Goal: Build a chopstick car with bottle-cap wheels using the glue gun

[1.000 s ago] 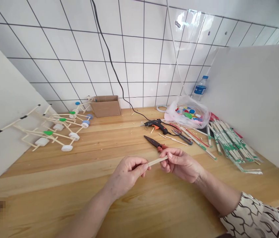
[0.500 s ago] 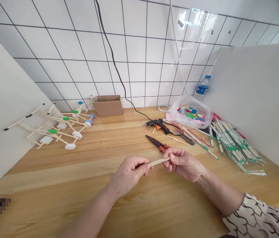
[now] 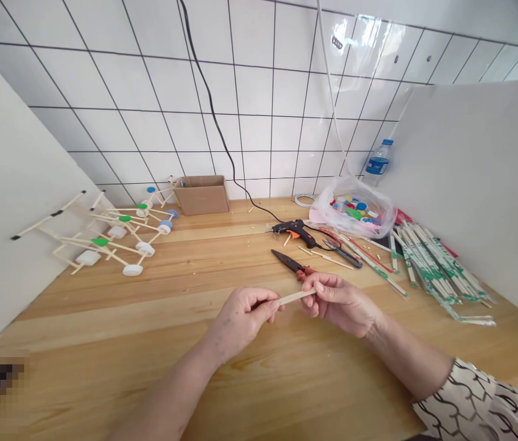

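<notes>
A short pale wooden stick [image 3: 296, 297] is held level above the wooden table [image 3: 148, 318], one end in each hand. My left hand [image 3: 240, 318] pinches its left end between thumb and fingers. My right hand [image 3: 339, 302] pinches its right end, fingers curled. Just behind my right hand lie red-handled pliers [image 3: 292, 264] on the table.
A black hot glue gun [image 3: 293, 231] with its cord lies mid-table, scissors [image 3: 341, 251] beside it. A plastic bag of coloured bottle caps [image 3: 353, 213], a water bottle [image 3: 377, 162] and wrapped chopsticks [image 3: 433, 266] are at right. Stick-and-cap models [image 3: 111, 236] and a cardboard box [image 3: 202, 195] stand at left.
Both hands keep hold of the stick in nearly the same spot. The view has shifted slightly to the left, nothing else on the table moved.
</notes>
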Demonstrator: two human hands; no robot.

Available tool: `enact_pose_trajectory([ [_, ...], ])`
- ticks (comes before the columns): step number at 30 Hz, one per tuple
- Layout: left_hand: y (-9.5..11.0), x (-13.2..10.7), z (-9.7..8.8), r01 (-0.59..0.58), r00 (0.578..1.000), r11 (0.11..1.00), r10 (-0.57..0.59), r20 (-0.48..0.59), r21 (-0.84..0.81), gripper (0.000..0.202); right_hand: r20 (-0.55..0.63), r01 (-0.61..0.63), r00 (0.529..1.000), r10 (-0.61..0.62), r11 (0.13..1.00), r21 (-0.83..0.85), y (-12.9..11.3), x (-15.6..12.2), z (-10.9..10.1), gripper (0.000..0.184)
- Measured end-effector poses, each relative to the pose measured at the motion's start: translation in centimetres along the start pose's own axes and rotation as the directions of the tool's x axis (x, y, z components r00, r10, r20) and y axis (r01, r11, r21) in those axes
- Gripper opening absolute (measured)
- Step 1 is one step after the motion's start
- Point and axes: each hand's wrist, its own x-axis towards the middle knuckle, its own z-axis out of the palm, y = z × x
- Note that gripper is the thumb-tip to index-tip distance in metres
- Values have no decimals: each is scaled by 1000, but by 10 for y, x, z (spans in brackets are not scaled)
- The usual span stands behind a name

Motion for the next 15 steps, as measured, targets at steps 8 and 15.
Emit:
enact_pose_trajectory([
  [8, 0, 0, -1, -4, 1000, 1000, 4, 12, -10, 26, 9, -7, 1000, 7, 1000, 14, -1, 0, 2, 15],
  [15, 0, 0, 0, -41, 999, 999, 41, 13, 1, 28, 14, -1, 1000, 1, 1000, -12, -2, -1, 2, 15],
])
